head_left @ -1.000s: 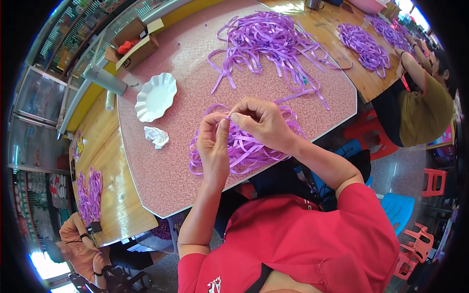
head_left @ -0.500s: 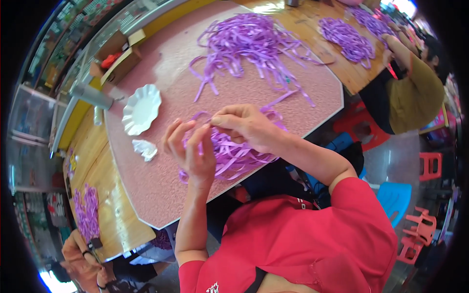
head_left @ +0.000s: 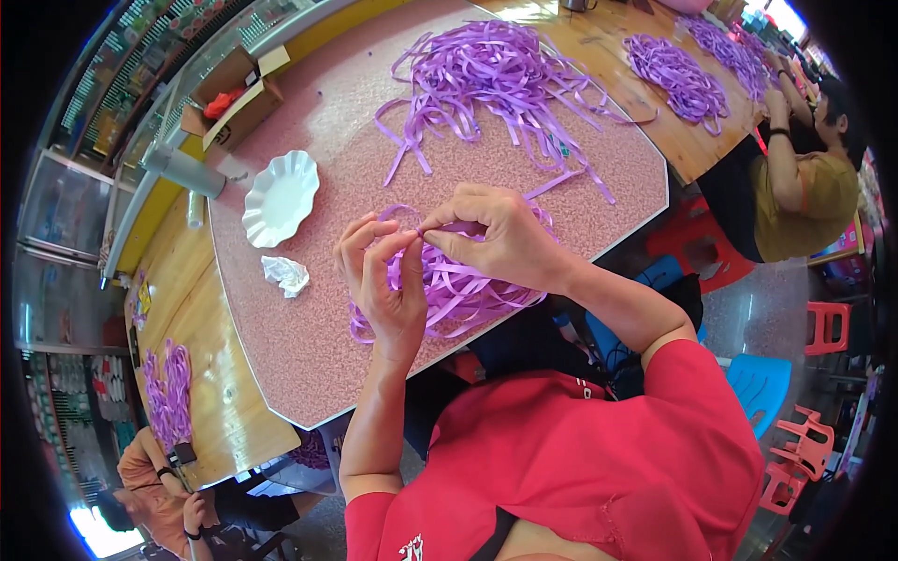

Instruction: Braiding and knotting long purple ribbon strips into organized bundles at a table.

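Note:
Over a near heap of purple ribbon [head_left: 468, 297], my two hands meet fingertip to fingertip. My left hand [head_left: 383, 285] pinches with thumb and forefinger, its other fingers curled loosely. Thumb and fingers of my right hand [head_left: 500, 234] press together at the same spot, with a bit of purple ribbon between the hands. Exactly how the ribbon runs through the fingers is too small to tell. A larger pile of purple ribbon [head_left: 486, 79] lies farther off on the pink tabletop [head_left: 346, 140], one strand trailing toward my right hand.
Left of my hands are a white scalloped dish [head_left: 281, 198], crumpled white paper [head_left: 285, 276], a grey cylinder [head_left: 182, 168] and an open cardboard box [head_left: 241, 103]. More ribbon piles lie on wooden tables [head_left: 234, 411] either side, where co-workers sit. Red stools [head_left: 828, 327] stand at right.
My right fingers have shifted and now press down at the left fingertips. The whole view has moved slightly. The co-worker at right has raised their arms.

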The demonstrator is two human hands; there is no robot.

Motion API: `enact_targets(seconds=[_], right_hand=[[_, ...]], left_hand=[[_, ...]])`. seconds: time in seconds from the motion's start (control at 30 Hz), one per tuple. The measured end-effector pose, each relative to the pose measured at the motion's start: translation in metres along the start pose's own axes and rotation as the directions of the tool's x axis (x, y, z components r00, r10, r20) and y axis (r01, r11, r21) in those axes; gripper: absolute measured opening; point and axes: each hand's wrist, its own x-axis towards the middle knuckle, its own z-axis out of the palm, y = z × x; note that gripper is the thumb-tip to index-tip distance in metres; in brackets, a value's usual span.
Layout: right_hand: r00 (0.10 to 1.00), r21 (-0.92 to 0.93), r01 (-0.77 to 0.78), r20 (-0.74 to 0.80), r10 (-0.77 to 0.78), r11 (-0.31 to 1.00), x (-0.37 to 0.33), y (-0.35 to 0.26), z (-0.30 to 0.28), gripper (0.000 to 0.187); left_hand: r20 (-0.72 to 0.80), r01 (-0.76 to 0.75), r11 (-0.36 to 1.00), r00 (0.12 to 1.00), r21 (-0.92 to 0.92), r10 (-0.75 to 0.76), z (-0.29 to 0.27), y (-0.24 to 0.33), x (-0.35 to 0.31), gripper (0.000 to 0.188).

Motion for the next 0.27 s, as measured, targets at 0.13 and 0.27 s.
enact_targets(seconds=[0.13, 0.27], right_hand=[[0.979, 0.071, -0.184, 0.096, 0.177, 0.98, -0.001, -0.003, -0.006, 0.013], [0.9, 0.286, -0.422, 0.243, 0.361, 0.86, -0.003, 0.007, -0.009, 0.014]], left_hand=[[0.013, 0.01, 1.0, 1.0, -0.005, -0.01, 0.0, -0.001, -0.002, 0.02], [0.027, -0.007, 1.0, 1.0, 0.011, 0.006, 0.0, 0.001, -0.002, 0.021]])
